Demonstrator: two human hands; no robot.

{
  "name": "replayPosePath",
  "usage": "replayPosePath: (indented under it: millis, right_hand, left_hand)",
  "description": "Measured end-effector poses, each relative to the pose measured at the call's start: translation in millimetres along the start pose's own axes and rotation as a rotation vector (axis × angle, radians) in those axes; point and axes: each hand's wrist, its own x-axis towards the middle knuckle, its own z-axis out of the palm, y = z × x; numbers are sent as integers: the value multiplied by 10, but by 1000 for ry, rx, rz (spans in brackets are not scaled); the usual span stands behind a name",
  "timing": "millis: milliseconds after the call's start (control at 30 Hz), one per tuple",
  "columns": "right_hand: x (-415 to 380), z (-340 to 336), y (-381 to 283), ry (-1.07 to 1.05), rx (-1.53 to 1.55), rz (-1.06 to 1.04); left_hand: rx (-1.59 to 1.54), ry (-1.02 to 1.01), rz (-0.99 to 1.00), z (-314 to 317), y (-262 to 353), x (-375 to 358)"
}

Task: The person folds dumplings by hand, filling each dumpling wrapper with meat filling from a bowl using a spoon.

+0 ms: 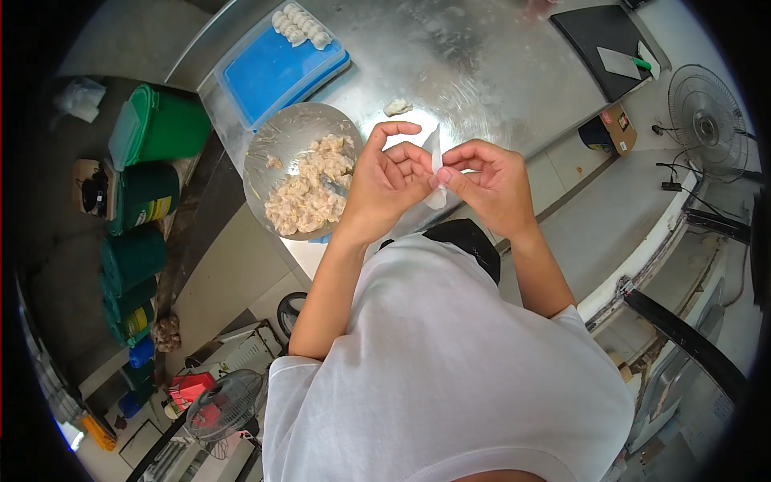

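Note:
A thin white dumpling wrapper (436, 147) is held upright between both hands, above the table edge. My left hand (387, 178) pinches its left side near the bottom, with the index finger raised and bent. My right hand (491, 181) grips the other side between thumb and fingers. Whether filling sits inside the wrapper cannot be seen. Just left of my left hand stands a round metal bowl (269, 128) with a pale, chunky filling (309, 194) in it. A small whitish lump (397, 107) lies on the table beyond my hands.
A blue tray (277, 68) with several white dumplings (300, 26) rests on the metal table (482, 72). A black board (594, 40) carries a green-handled scraper (622, 62). Fans (707, 120) stand at right and lower left. Green bins (165, 128) line the left.

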Motion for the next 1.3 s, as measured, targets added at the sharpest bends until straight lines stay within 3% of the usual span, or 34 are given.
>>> replayPosePath:
  millis: [433,933,1033,1133,1300]
  right_hand:
    - [19,14,2,72,35,44]
    - [52,20,61,130,63,73]
    - [50,49,106,136,64,45]
    - [53,131,130,159,62,26]
    - [44,210,131,188,1,-3]
  left_hand:
    - [282,75,135,123,3,-21]
    - [327,79,230,104,-109,-7]
    - [227,198,144,149,-108,7]
    - [419,329,234,196,-146,-3]
    - [521,348,248,170,-127,-2]
